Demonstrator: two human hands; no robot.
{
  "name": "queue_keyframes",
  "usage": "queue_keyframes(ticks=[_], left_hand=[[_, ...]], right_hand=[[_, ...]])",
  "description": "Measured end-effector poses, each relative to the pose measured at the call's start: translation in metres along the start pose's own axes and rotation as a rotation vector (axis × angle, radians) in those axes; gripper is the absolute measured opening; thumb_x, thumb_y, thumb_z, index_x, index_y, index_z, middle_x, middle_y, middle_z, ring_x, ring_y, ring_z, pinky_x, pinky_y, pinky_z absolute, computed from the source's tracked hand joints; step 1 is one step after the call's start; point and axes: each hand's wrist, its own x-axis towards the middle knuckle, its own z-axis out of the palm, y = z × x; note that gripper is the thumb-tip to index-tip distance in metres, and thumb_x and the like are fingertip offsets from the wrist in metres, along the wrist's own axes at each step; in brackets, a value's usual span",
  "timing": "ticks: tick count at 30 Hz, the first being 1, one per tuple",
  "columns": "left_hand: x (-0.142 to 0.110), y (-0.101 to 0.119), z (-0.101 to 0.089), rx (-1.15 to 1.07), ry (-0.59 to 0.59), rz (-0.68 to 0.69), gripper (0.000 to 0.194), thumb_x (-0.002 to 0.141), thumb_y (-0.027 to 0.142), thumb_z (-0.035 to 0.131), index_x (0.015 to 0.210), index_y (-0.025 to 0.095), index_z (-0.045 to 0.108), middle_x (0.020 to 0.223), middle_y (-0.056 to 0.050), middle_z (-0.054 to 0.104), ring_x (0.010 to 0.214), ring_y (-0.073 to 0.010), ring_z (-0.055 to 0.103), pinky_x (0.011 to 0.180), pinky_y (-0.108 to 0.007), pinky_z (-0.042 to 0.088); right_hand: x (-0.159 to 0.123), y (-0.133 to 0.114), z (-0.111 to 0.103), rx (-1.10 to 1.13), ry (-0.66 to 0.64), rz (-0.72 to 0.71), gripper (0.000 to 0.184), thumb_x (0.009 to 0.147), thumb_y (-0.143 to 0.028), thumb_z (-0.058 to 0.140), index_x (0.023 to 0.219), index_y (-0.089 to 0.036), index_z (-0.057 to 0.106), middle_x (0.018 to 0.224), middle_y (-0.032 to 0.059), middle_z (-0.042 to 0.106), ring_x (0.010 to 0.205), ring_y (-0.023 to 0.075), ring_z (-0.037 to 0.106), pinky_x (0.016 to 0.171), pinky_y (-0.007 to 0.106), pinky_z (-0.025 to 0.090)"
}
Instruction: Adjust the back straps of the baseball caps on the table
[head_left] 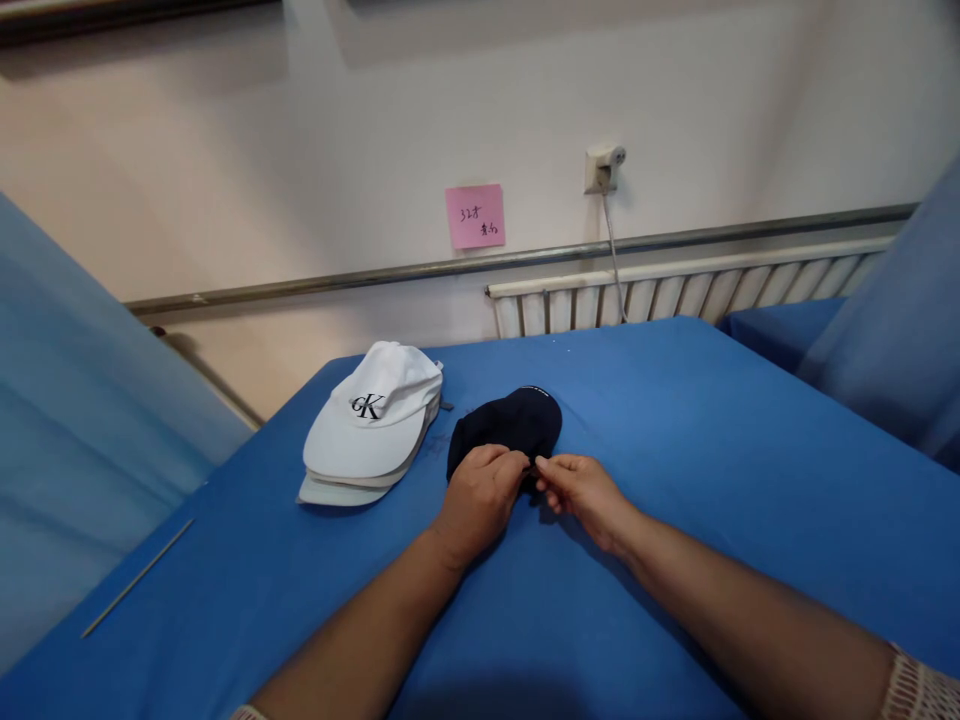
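Note:
A black baseball cap (506,420) lies on the blue-covered table, its brim pointing away to the upper right. My left hand (484,495) is closed on the cap's near edge, fingers curled over the fabric. Close beside it, my right hand (581,495) pinches at the cap's near right edge with thumb and fingertips. What exactly lies between those fingertips is too small to tell; it looks like the cap's back strap. To the left sits a stack of light caps (375,425), the top one white with black letters on its front.
A thin stick (139,577) lies on the table (675,600) at the left. Blue curtains (82,420) hang on both sides. Behind the table are a radiator (697,290), a wall pipe (360,277), a socket with a plugged-in cord (602,170) and a pink note (475,216).

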Motion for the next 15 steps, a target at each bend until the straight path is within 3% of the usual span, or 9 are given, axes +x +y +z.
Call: queue_keyframes(ticks=[3, 6, 11, 15], left_hand=[[0.003, 0.004, -0.004, -0.009, -0.058, 0.064, 0.017, 0.092, 0.012, 0.047, 0.096, 0.017, 0.062, 0.088, -0.006, 0.068, 0.087, -0.0198, 0.059, 0.081, -0.035, 0.049], [0.004, 0.009, -0.008, -0.036, -0.123, 0.098, 0.020, 0.091, 0.012, 0.047, 0.104, 0.017, 0.062, 0.108, -0.008, 0.068, 0.096, -0.0205, 0.059, 0.089, -0.038, 0.048], [0.002, 0.014, -0.012, -0.138, -0.170, 0.055, 0.023, 0.092, 0.014, 0.046, 0.108, 0.018, 0.062, 0.112, -0.010, 0.067, 0.100, -0.0223, 0.060, 0.092, -0.041, 0.047], [-0.003, 0.012, -0.009, -0.288, -0.125, -0.095, 0.021, 0.091, 0.017, 0.049, 0.108, 0.020, 0.061, 0.105, -0.008, 0.068, 0.096, -0.0201, 0.061, 0.088, -0.037, 0.049]], right_hand=[[-0.005, -0.002, 0.001, 0.259, -0.024, 0.109, 0.032, 0.072, -0.045, 0.077, 0.080, -0.016, 0.067, 0.073, 0.0028, 0.066, 0.056, 0.0088, 0.056, 0.052, 0.022, 0.043], [-0.005, -0.005, -0.001, 0.383, 0.002, 0.144, 0.026, 0.072, -0.038, 0.079, 0.081, -0.016, 0.066, 0.072, 0.0015, 0.065, 0.059, 0.0094, 0.058, 0.051, 0.020, 0.044], [-0.004, -0.008, -0.004, 0.396, 0.015, 0.179, 0.020, 0.075, -0.032, 0.078, 0.077, -0.017, 0.065, 0.064, -0.0008, 0.062, 0.057, 0.0091, 0.058, 0.047, 0.018, 0.043], [-0.002, -0.007, -0.006, 0.380, 0.043, 0.204, 0.018, 0.075, -0.029, 0.077, 0.076, -0.017, 0.063, 0.064, -0.0005, 0.062, 0.057, 0.0102, 0.060, 0.046, 0.019, 0.043]])
